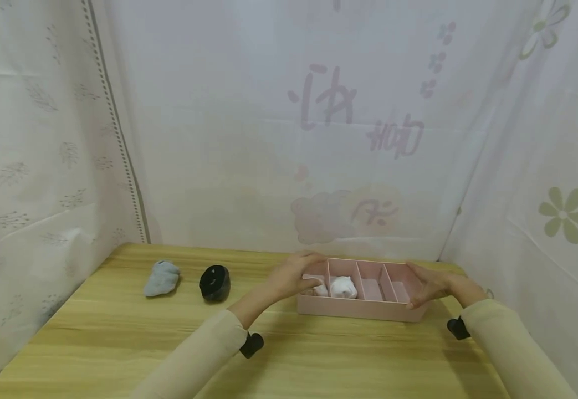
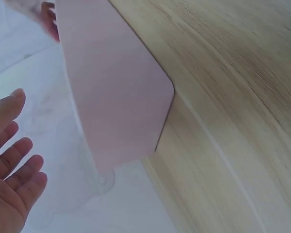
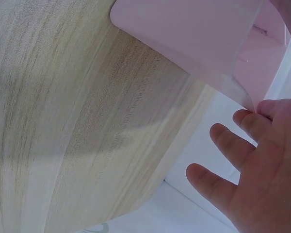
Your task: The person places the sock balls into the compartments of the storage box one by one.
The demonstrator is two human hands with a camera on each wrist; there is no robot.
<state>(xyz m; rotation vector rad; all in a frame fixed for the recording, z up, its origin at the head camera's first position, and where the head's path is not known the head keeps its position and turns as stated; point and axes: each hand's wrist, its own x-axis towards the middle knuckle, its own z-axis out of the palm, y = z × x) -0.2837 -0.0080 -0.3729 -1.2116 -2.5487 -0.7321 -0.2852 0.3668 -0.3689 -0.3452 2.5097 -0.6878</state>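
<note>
A long pink box (image 1: 361, 309) split by thin dividers into several compartments lies on the wooden table. A white crumpled bundle (image 1: 343, 287) fills its second compartment from the left, and another white bundle (image 1: 321, 289) shows partly in the leftmost one. My left hand (image 1: 296, 275) is over the box's left end, thumb near the white bundle; its fingers are loosely bent and apart from the pink wall (image 2: 111, 92) in the left wrist view. Across the right end, my right hand (image 1: 430, 284) holds the box, thumb at the front corner and index fingertip (image 3: 264, 108) at the rim.
Left of the box on the table (image 1: 119, 332) lie a grey soft bundle (image 1: 162, 279) and a black rounded bundle (image 1: 215, 284). Pale printed curtains (image 1: 219, 138) hang behind and on both sides. Dark wrist devices (image 1: 252, 345) sit below the sleeves.
</note>
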